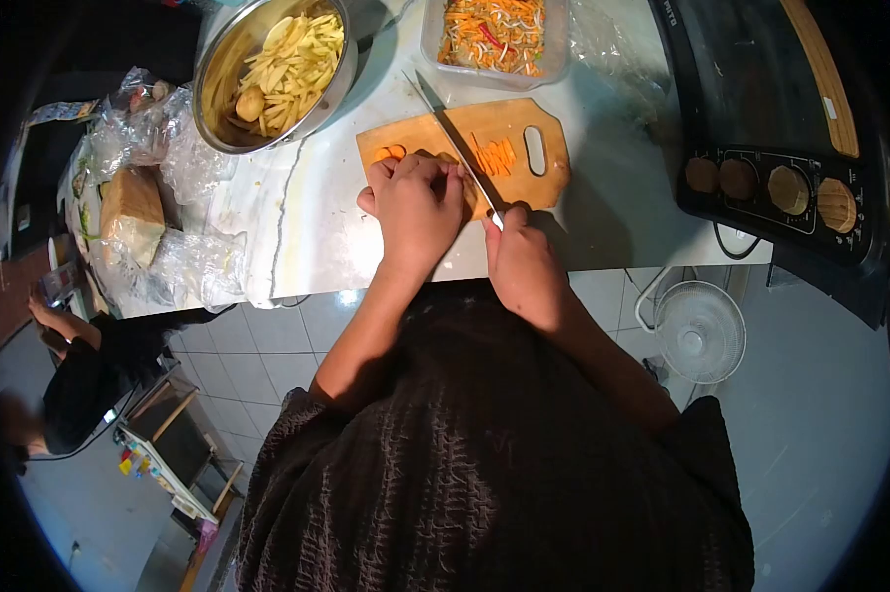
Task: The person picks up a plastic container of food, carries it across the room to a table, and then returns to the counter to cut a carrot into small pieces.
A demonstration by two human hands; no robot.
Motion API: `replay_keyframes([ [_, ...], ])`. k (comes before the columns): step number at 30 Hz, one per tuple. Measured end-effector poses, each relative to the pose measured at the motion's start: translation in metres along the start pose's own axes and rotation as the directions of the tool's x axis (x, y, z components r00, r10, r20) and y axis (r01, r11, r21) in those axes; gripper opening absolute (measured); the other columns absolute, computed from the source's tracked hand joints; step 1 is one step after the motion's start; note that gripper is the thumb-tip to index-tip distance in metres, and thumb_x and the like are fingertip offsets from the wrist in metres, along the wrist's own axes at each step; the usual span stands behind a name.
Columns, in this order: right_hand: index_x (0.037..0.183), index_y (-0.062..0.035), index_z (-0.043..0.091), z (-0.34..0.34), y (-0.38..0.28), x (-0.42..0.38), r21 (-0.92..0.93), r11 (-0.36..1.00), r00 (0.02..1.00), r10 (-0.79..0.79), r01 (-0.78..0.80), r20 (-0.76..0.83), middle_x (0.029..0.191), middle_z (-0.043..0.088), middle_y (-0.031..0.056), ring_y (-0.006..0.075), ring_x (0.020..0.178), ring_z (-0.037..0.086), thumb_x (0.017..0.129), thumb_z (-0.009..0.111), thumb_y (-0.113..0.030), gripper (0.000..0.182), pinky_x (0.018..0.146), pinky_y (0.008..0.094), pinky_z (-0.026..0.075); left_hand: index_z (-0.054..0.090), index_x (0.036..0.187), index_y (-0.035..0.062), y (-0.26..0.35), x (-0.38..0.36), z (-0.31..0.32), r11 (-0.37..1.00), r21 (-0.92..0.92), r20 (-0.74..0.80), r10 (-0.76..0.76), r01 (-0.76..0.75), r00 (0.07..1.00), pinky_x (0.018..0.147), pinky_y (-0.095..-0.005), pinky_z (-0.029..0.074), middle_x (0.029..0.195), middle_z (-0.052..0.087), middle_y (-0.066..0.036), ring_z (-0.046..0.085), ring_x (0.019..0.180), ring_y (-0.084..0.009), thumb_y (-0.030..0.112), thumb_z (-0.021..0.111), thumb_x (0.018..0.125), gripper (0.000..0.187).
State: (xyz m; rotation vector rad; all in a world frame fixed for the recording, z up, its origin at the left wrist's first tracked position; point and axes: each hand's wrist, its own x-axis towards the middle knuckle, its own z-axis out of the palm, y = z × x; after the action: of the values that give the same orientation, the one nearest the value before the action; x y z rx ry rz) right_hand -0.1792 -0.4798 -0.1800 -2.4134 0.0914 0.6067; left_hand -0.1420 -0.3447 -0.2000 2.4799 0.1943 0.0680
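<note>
A wooden cutting board [543, 178] lies on the white counter. My left hand [417, 202] presses down on a piece of carrot [390, 153] at the board's left side, fingers curled over it. My right hand [520, 259] grips the handle of a long knife [449, 128], whose blade runs diagonally across the board just right of my left fingers. A small pile of cut carrot sticks [495, 156] rests right of the blade, beside the board's handle slot.
A steel bowl [218, 99] of potato strips stands at the back left. A clear container [494, 35] of mixed shredded vegetables sits behind the board. A black oven [780, 128] stands right. Plastic bags [159, 197] lie left. A fan [699, 331] and another person [80, 365] are below.
</note>
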Motion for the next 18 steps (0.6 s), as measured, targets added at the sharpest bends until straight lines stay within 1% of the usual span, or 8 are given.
replay_keyframes([
  [1,0.097,0.0074,0.045,0.002,0.001,-0.002,-0.001,1.0,1.0,0.005,-0.005,0.004,0.075,0.06,0.0325,0.0512,0.076,0.06,0.098,0.047,-0.024,0.031,0.066,0.0557,0.048,0.07,0.079,0.0079,0.0,-0.002,-0.001,1.0,-0.002,0.006,-0.01,0.01,1.0,0.079,-0.0446,0.027,0.085,0.066,-0.004,0.047,0.095,-0.0296,0.022,0.07,0.08,0.014],
  [3,0.099,0.0111,0.044,0.002,0.002,0.003,-0.006,0.999,0.999,-0.044,0.043,-0.016,0.069,0.062,0.0294,0.046,0.07,0.063,0.097,0.05,-0.022,0.034,0.062,0.0495,0.052,0.07,0.079,0.0079,0.001,0.002,0.001,1.0,-0.011,-0.009,-0.01,0.01,1.0,0.079,-0.0446,0.027,0.085,0.066,-0.004,0.047,0.095,-0.0295,0.022,0.07,0.08,0.014],
  [7,0.098,0.0107,0.044,-0.002,0.002,0.005,-0.015,0.999,0.999,-0.04,0.04,-0.015,0.069,0.062,0.0295,0.0461,0.071,0.063,0.096,0.05,-0.022,0.034,0.062,0.0497,0.052,0.07,0.078,0.008,0.0,0.0,0.001,1.0,-0.009,-0.016,-0.009,0.009,1.0,0.079,-0.0444,0.027,0.085,0.066,-0.005,0.047,0.096,-0.0296,0.022,0.069,0.08,0.014],
  [9,0.093,0.0065,0.045,-0.006,0.003,0.003,0.004,1.0,1.0,-0.007,0.007,-0.017,0.07,0.06,0.0309,0.0496,0.072,0.06,0.098,0.048,-0.023,0.031,0.061,0.054,0.048,0.07,0.078,0.0079,0.0,0.0,0.0,1.0,-0.003,-0.008,-0.011,0.011,1.0,0.079,-0.0444,0.027,0.085,0.066,-0.005,0.047,0.096,-0.0297,0.022,0.069,0.08,0.014],
  [12,0.091,0.0053,0.046,-0.012,0.009,-0.003,-0.036,0.999,1.0,0.013,-0.013,-0.018,0.069,0.059,0.0303,0.049,0.071,0.06,0.098,0.049,-0.024,0.03,0.06,0.0536,0.047,0.07,0.078,0.0082,-0.001,0.001,0.0,1.0,0.001,-0.013,0.011,-0.011,1.0,0.08,-0.0446,0.027,0.084,0.066,-0.005,0.047,0.096,-0.0301,0.021,0.069,0.08,0.013],
  [14,0.091,0.0047,0.046,-0.014,0.011,-0.006,-0.021,1.0,1.0,-0.001,0.0,-0.029,0.069,0.06,0.0299,0.0488,0.071,0.06,0.098,0.049,-0.024,0.03,0.06,0.0534,0.047,0.07,0.079,0.0088,0.001,0.0,0.0,1.0,0.004,0.007,-0.012,0.012,1.0,0.08,-0.0446,0.028,0.084,0.066,-0.005,0.047,0.096,-0.0306,0.021,0.069,0.081,0.012],
  [16,0.09,0.004,0.046,-0.017,0.01,-0.006,-0.003,1.0,0.999,-0.017,0.017,-0.046,0.069,0.06,0.0294,0.0486,0.071,0.06,0.098,0.049,-0.025,0.03,0.06,0.0533,0.048,0.07,0.079,0.0087,0.001,0.001,-0.001,1.0,0.004,0.008,0.003,-0.003,1.0,0.08,-0.0445,0.028,0.084,0.066,-0.006,0.047,0.095,-0.0309,0.021,0.068,0.081,0.012],
  [18,0.089,0.0026,0.047,-0.02,0.008,-0.006,-0.009,1.0,0.999,0.017,-0.017,-0.035,0.069,0.06,0.0285,0.0483,0.071,0.06,0.098,0.049,-0.025,0.029,0.06,0.0532,0.048,0.07,0.08,0.0087,0.002,0.001,-0.002,1.0,0.003,0.012,0.018,-0.018,1.0,0.08,-0.0444,0.028,0.084,0.066,-0.006,0.047,0.095,-0.0312,0.021,0.068,0.081,0.012],
])
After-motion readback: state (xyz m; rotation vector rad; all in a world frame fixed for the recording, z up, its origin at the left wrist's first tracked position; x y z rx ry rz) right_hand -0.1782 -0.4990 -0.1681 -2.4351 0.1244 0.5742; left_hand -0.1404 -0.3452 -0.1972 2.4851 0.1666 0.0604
